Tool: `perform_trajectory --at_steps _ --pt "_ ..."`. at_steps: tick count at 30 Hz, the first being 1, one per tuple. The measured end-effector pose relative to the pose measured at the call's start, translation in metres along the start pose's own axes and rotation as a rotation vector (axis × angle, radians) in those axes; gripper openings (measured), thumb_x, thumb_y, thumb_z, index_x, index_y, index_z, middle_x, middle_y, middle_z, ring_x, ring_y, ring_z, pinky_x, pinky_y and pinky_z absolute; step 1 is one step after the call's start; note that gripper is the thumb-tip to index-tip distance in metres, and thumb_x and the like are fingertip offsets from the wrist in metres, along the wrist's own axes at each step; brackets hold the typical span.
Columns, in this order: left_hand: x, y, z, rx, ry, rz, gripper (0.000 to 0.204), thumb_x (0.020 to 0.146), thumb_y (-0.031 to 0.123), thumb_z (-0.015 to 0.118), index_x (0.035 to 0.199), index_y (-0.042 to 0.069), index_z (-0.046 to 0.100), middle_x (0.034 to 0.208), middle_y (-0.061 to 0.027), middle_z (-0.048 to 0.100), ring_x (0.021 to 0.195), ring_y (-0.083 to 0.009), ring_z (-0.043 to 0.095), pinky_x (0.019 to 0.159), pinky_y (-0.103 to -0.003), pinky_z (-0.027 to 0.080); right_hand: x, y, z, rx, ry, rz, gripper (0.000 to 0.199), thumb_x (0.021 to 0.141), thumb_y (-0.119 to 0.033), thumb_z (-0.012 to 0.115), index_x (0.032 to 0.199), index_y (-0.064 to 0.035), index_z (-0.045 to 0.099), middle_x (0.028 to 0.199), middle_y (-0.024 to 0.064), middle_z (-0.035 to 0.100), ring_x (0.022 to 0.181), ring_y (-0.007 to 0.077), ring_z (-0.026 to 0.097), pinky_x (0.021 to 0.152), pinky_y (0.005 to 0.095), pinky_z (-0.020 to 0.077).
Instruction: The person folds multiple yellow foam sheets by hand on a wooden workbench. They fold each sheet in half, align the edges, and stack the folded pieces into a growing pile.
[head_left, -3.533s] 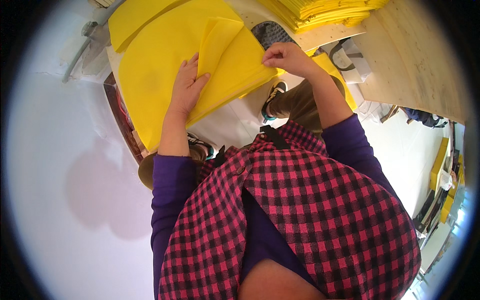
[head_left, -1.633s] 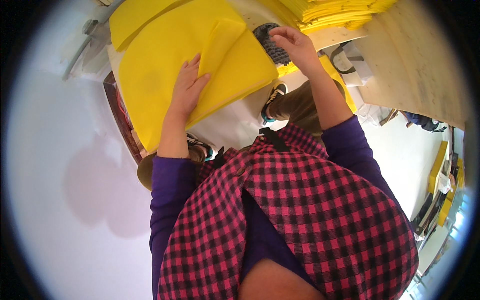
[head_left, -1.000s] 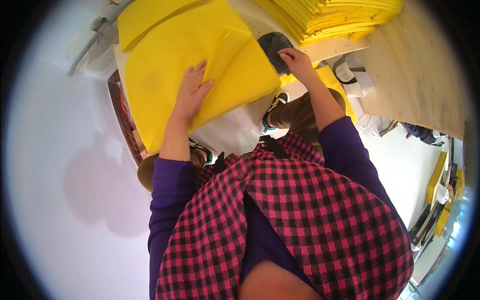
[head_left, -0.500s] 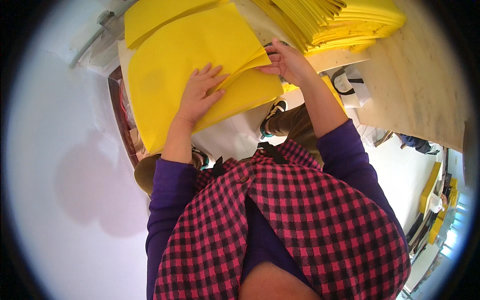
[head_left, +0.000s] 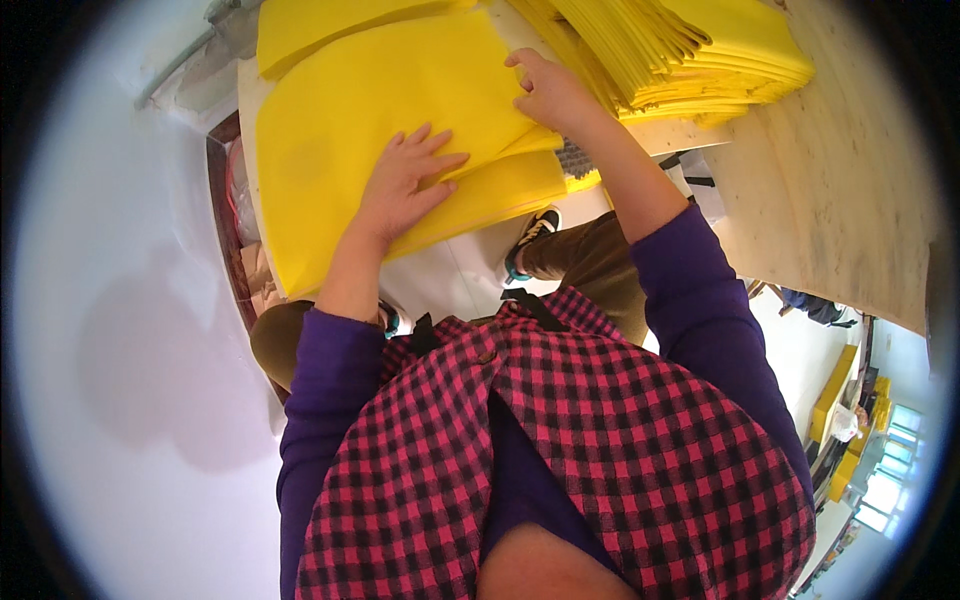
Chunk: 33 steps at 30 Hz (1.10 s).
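A stack of yellow sheets (head_left: 350, 130), looking like soft felt-like fabric, lies in front of me on a pale board. My left hand (head_left: 412, 185) rests on the top sheet with its fingers spread and nothing held. At the right edge of the stack is my right hand (head_left: 552, 95), its fingers bent and apart. No sheet shows between them. Below both hands, the near corner of the upper sheet lies over another yellow layer (head_left: 500, 190). Another yellow piece (head_left: 330, 25) lies at the far left.
Folded yellow pieces (head_left: 690, 60) are piled at the far right on a wooden surface (head_left: 830, 160). A white wall (head_left: 120, 300) stands close on my left. My shoe (head_left: 535, 235) shows on the floor below the stack. More yellow items (head_left: 835, 395) lie farther off on the right.
My right hand has let go of the sheet's lifted near-right corner and moved up along the edge. That corner now lies flatter. My left hand stays nearly in place.
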<state>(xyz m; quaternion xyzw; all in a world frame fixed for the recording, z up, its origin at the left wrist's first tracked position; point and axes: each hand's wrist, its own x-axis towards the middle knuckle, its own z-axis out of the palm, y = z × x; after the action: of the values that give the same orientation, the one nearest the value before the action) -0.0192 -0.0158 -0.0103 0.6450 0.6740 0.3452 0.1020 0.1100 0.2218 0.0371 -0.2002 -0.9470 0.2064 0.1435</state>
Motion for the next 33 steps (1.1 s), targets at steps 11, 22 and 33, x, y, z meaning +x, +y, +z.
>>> perform_trajectory --at_steps 11,22,33 --pt "-0.002 -0.008 0.007 -0.08 0.07 -0.01 0.022 0.085 0.02 0.059 0.1 0.005 0.065 0.134 -0.0088 0.053 0.133 -0.0341 0.038 0.112 -0.051 0.022 -0.024 0.015 -0.02 0.471 -0.023 0.324 0.029 0.087 -0.013 0.063 0.114 -0.0034 0.06 0.076 0.0029 0.062 0.06 0.0082 0.057 0.056 0.0219 0.0488" --pt "-0.002 -0.012 0.011 -0.118 0.096 -0.011 0.025 0.085 0.02 0.058 0.101 0.001 0.063 0.133 -0.0086 0.054 0.133 -0.0333 0.038 0.112 -0.048 0.021 -0.086 0.096 0.029 0.086 -0.039 0.475 0.032 0.077 -0.033 0.075 0.085 -0.0044 0.064 0.073 0.008 0.063 0.071 0.0217 0.062 0.066 0.0351 0.05" --pt "-0.004 -0.006 0.007 -0.14 0.111 -0.048 0.033 0.085 0.019 0.057 0.114 0.004 0.063 0.134 -0.0092 0.053 0.133 -0.0337 0.038 0.113 -0.048 0.02 -0.104 0.08 0.013 0.678 -0.004 0.575 0.02 0.088 -0.02 0.064 0.104 -0.0092 0.068 0.084 -0.0032 0.063 0.069 0.0058 0.054 0.061 0.0217 0.0445"
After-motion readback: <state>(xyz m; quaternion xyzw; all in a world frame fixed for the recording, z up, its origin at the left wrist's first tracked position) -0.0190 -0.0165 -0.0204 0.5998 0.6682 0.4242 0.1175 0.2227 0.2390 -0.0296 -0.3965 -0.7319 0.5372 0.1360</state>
